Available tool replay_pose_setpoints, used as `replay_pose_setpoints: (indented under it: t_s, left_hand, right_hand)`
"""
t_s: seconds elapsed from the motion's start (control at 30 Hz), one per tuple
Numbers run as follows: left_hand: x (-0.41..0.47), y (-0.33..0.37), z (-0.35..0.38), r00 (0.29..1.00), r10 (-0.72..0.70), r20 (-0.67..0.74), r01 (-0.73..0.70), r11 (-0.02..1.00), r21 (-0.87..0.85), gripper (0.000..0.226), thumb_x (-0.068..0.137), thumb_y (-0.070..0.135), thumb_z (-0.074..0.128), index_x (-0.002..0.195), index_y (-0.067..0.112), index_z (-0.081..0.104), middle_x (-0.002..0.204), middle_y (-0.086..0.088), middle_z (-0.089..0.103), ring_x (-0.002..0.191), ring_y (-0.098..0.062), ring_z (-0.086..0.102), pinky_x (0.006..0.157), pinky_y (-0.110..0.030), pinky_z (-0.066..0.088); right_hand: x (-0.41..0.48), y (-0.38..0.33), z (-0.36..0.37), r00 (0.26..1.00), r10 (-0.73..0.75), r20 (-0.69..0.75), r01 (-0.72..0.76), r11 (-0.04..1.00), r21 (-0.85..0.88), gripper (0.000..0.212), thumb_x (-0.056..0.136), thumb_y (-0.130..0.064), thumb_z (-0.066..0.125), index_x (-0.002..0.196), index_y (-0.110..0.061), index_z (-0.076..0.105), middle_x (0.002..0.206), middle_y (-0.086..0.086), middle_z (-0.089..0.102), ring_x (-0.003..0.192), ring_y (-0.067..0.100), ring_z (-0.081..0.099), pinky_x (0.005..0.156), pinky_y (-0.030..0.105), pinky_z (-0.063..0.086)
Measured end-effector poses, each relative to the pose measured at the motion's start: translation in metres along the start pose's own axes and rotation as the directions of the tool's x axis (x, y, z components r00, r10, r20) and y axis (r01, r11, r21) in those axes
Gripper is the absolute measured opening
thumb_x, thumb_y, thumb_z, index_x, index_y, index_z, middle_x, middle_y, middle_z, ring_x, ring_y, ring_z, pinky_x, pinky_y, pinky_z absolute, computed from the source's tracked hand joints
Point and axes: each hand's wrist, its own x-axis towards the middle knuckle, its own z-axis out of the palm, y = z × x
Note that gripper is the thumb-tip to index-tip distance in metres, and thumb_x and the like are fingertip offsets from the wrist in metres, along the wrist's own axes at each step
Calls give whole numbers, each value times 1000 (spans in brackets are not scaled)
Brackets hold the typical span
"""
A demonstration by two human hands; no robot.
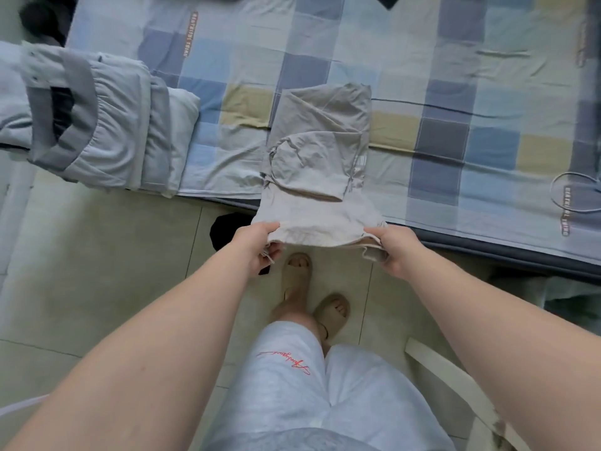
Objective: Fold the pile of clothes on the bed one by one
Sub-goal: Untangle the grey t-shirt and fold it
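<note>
1. Slippage is the main risk. The beige garment (320, 157) lies half-folded at the bed's (455, 92) near edge with its near end hanging off, so a downward tug could drag the tucked layers loose.
2. Fingers of the left hand (264, 243) and right hand (392, 250) are each clamped on a near corner.
3. Its long axis runs straight away from the person, held end nearest.

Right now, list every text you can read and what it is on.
"BEAUTIFUL THING", likely, though blurred: strips on the sheet, printed several times.
Red script on the shorts: upside down, unreadable.
Tag on the garment: too blurred to read.
</note>
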Motion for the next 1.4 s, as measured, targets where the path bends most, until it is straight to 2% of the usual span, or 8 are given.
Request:
replay_pose_setpoints:
  t_s: [0.23,0.4,0.57,0.73,0.83,1.0,1.23,1.4]
  left_hand:
    - [35,116,54,993,62,97,-49,990,-131,8,96,24,60,96,18,66,76,0,60,43,-8,54,52,-25,50]
    - [84,222,95,991,73,116,-55,987,-149,11,96,22,59,91,16,67,70,-1,62,54,-11,55,55,-25,50]
    - [151,295,132,989,93,117,-84,993,-78,22,98,17,50,80,18,62,54,3,59,54,-10,52,57,-24,43]
    - [235,308,150,993,110,46,-116,984,138,42,98,53,50,115,19,68,96,8,69,91,-9,63,90,-32,47]
    - [277,289,143,956,281,-83,-231,896,380,54,96,56,54,132,15,61,128,-1,63,108,-21,58,93,-35,41]
    - [312,242,123,847,487,-214,-235,704,670,85,82,51,75,150,18,36,153,-6,39,140,-30,38,116,-42,31]
    - [335,222,124,895,423,-140,-295,799,524,68,79,32,85,133,8,51,125,-1,62,112,-19,61,99,-32,47]
    - [300,234,124,933,343,-107,-284,887,365,18,84,17,80,99,17,70,94,4,71,76,-9,64,72,-24,50]
  right_hand:
    - [43,-114,16,998,-34,-50,38,996,81,20,93,-7,68,112,-5,70,90,7,71,61,17,65,53,26,52]
    - [108,-207,43,995,-8,-100,27,981,191,12,89,-5,71,82,-14,67,80,4,68,63,15,63,54,27,51]
    - [202,-262,70,993,-5,-117,24,987,162,27,85,-7,72,112,-12,76,97,5,75,69,17,71,56,26,57]
    - [276,-273,83,997,8,-71,2,988,152,17,100,-30,60,112,-18,62,95,1,66,79,14,67,62,30,56]
    - [307,-248,75,990,-70,-124,60,995,-84,34,99,-37,60,124,-14,59,107,4,63,97,20,62,71,30,48]
    - [349,-200,47,930,-266,-255,86,830,-552,80,88,-49,69,153,-18,33,155,10,36,140,33,38,114,50,35]
    - [373,-183,67,982,-189,-22,177,950,-257,53,80,-35,84,122,-13,59,110,-3,69,94,12,68,77,25,53]
    - [353,-203,62,996,-86,12,87,969,-232,34,74,-15,88,102,-15,69,102,3,76,93,24,73,91,40,57]
